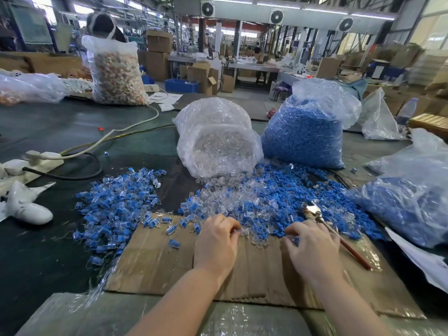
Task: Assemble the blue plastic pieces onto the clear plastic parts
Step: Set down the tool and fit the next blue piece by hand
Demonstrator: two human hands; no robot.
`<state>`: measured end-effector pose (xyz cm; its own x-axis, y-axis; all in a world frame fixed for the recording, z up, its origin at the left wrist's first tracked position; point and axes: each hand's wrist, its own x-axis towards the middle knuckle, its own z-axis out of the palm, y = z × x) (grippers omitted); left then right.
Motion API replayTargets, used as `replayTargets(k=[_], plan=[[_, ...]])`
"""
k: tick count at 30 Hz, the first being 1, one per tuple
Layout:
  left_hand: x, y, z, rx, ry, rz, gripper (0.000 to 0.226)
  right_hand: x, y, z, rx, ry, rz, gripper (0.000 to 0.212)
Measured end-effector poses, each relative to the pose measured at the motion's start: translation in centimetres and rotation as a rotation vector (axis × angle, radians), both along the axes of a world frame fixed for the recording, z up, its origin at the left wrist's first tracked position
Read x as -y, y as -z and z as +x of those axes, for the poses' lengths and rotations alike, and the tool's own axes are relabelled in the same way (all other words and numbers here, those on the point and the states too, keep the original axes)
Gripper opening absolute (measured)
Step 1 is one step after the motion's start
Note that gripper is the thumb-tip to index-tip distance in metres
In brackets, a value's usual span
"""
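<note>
- Left hand (216, 241): back upward, resting at the near edge of the mixed pile, fingers (233, 227) curled round a small clear part; the part itself is mostly hidden.
- Right hand (312, 246): back upward, fingers bent down into the clear plastic parts (257, 238); whether they grasp one cannot be told.
- Mixed pile of blue plastic pieces (286, 190) and clear parts lies on the counter (48, 251) just beyond both hands, partly on the cardboard sheet (157, 263).
- Assembled blue-and-clear units (116, 202) lie in a separate heap to the left.
- Open bag of clear parts (218, 146) lies tipped toward the pile; full bag of blue pieces (303, 137) stands beside it on the right.
- A red-handled tool (339, 238) lies just beside the right hand.
- A power strip (31, 163) sits at the left counter edge.
</note>
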<state>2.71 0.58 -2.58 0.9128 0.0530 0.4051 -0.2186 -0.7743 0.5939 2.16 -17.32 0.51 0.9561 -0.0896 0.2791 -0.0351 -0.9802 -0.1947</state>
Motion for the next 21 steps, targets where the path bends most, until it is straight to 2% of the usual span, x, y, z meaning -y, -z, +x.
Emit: replayTargets(k=[8,11,14,21], plan=[[0.2,0.7,-0.1,0.034,0.018,0.043,0.029,-2.7,0.8,1.1,0.061,-0.078,0.043,0.021],[0.3,0.6,-0.1,0.056,0.073,0.078,0.032,-3.2,1.3,1.4,0.042,-0.100,0.023,0.030],[0.8,0.5,0.2,0.067,0.159,0.131,0.038,-3.4,1.5,1.5,0.033,-0.106,0.026,0.029],[0.9,0.3,0.6,0.048,0.198,0.071,0.021,-3.5,2.4,1.1,0.126,-0.108,0.148,0.014]])
